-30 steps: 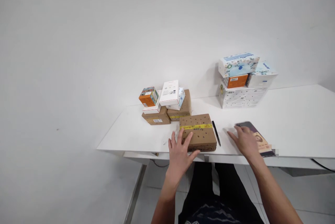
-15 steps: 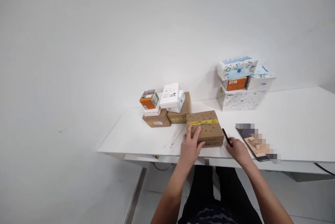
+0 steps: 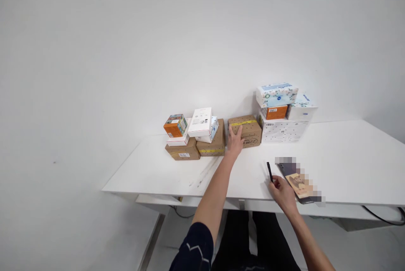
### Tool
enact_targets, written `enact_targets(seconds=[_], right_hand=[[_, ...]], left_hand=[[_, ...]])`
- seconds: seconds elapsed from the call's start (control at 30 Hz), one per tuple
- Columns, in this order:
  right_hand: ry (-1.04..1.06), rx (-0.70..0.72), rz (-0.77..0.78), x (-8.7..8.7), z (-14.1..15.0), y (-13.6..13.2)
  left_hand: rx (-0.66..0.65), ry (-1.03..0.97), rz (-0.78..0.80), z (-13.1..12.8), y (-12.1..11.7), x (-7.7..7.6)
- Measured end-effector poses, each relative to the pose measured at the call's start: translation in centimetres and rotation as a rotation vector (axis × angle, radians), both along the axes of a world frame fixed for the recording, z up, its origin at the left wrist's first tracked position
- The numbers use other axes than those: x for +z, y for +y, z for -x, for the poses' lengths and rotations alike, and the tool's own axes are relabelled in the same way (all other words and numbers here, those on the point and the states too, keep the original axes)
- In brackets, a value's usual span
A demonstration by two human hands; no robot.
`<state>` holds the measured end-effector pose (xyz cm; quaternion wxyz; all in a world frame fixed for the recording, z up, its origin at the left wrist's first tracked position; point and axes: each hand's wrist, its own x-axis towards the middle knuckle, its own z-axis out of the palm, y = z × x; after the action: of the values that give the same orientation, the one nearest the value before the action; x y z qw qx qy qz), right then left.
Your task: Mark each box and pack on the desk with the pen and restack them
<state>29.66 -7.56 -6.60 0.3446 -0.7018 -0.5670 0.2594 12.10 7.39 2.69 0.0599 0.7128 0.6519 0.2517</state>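
Observation:
My left hand (image 3: pixel 235 141) reaches far forward, its fingers spread against the near left side and top of a brown cardboard box (image 3: pixel 252 128) with yellow tape. This box stands near the wall, between a brown box on its left and the white dotted box (image 3: pixel 284 131) on its right. Close to the table's front edge, my right hand (image 3: pixel 282 191) is closed around a slim black pen (image 3: pixel 269 172), whose far end points up and away from me. A dark phone (image 3: pixel 306 200) with a picture on it lies just right of that hand, partly blurred out.
On the left, two brown boxes (image 3: pixel 182 151) carry white boxes (image 3: pixel 201 122) and an orange box (image 3: pixel 174 126). Tissue packs (image 3: pixel 276 95) and another orange box (image 3: pixel 276 112) are stacked on the white dotted box. Dark smudges mark the white table (image 3: pixel 152 169).
The taped cardboard box has moved away from me, back toward the wall beside the white dotted box, with my left hand on it. My right hand still holds the pen near the front edge.

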Motion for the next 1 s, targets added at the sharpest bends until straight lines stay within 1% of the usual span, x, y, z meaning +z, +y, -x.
enact_targets(seconds=[0.07, 0.1, 0.13, 0.2, 0.23, 0.27, 0.37, 0.4, 0.43, 0.5, 0.57, 0.6, 0.67, 0.77, 0.83, 0.9, 0.97, 1.0], right_hand=[[-0.005, -0.008, -0.015, -0.1, 0.0, -0.2], [-0.004, -0.011, -0.021, -0.1, 0.1, -0.2], [0.0, -0.014, -0.027, -0.2, 0.1, -0.3], [0.011, -0.024, -0.043, -0.2, 0.1, -0.4], [0.014, -0.022, -0.051, -0.3, 0.1, -0.4], [0.017, -0.019, -0.06, -0.3, 0.1, -0.4], [0.022, -0.013, -0.076, -0.5, 0.1, -0.4], [0.025, -0.018, -0.071, -0.6, 0.1, -0.4], [0.028, -0.024, -0.063, -0.6, 0.1, -0.3], [0.026, -0.03, -0.05, -0.7, 0.2, -0.3], [0.016, -0.036, -0.051, -0.7, 0.2, -0.4], [0.013, -0.04, -0.054, -0.6, 0.2, -0.4], [0.011, -0.056, -0.052, -0.6, 0.3, -0.4], [0.015, -0.07, -0.04, -0.5, 0.4, -0.4], [0.02, -0.075, -0.039, -0.4, 0.5, -0.5], [0.028, -0.077, -0.044, -0.3, 0.5, -0.5], [0.043, -0.09, -0.042, -0.2, 0.5, -0.5], [0.057, -0.096, -0.032, -0.1, 0.5, -0.5]], left_hand=[[-0.024, -0.003, 0.014, 0.0, 0.7, 0.4], [-0.042, 0.016, -0.011, 0.1, 0.7, 0.7], [-0.056, 0.044, -0.064, 0.3, 0.5, 1.3], [-0.036, 0.099, -0.24, 1.2, -0.6, 2.8], [0.013, 0.111, -0.329, 1.9, -1.2, 3.8], [0.104, 0.104, -0.402, 2.8, -1.9, 4.7], [0.319, 0.066, -0.448, 6.4, -3.6, 7.3], [0.418, 0.059, -0.421, 7.7, -4.0, 7.8], [0.479, 0.054, -0.377, 8.9, -4.2, 8.2], [0.531, 0.035, -0.257, 10.7, -4.3, 8.3], [0.52, 0.003, -0.163, 11.7, -4.1, 7.9], [0.514, -0.018, -0.149, 11.9, -4.0, 7.7], [0.504, -0.084, -0.223, 11.8, -3.9, 7.4], [0.484, -0.193, -0.423, 11.4, -4.4, 7.7], [0.451, -0.237, -0.498, 11.3, -5.6, 8.4], [0.405, -0.267, -0.527, 11.5, -7.4, 8.9], [0.335, -0.348, -0.518, 11.7, -9.6, 8.8], [0.283, -0.419, -0.489, 11.7, -10.7, 8.5]])
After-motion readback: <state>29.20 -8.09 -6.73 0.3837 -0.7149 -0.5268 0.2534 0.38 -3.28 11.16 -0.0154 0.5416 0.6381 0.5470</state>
